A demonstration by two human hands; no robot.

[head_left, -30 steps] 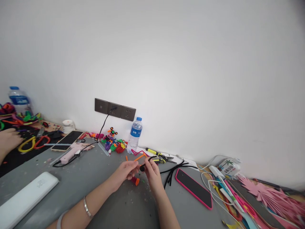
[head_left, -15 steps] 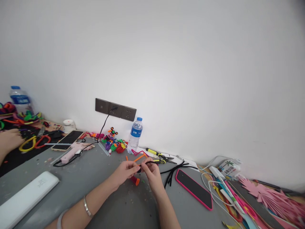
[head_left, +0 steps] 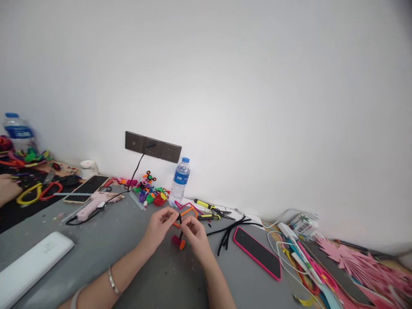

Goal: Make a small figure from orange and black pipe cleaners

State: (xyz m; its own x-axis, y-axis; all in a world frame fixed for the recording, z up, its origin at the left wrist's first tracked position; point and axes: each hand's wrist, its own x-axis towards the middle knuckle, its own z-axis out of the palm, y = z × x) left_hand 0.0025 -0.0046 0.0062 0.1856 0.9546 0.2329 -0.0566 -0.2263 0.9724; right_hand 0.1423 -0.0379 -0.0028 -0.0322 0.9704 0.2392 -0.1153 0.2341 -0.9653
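Between both hands is a black pipe cleaner [head_left: 180,219]. My left hand [head_left: 160,224] pinches its upper part with thumb and fingertips. My right hand [head_left: 193,234] grips it just to the right, fingers closed, and a short black end hangs below. Under the hands on the grey mat lies a small red and orange piece [head_left: 182,244]. Just behind them rest a bent orange pipe cleaner [head_left: 194,209] and a magenta one [head_left: 179,205]. More black pipe cleaners [head_left: 229,235] lie in a loose bunch to the right of my right hand.
Yellow-black pliers [head_left: 209,217] lie behind my right hand. A water bottle [head_left: 180,182] stands by the wall near small colourful figures [head_left: 157,196]. A pink-cased phone [head_left: 257,253] lies right; a pink glue gun [head_left: 90,208] and white case [head_left: 35,268] left. Another person's hand [head_left: 9,189] shows far left.
My hands have shifted slightly left, and the black pipe cleaner has turned from stretching rightward to more upright, its end now pointing down. The view has swung a little right.
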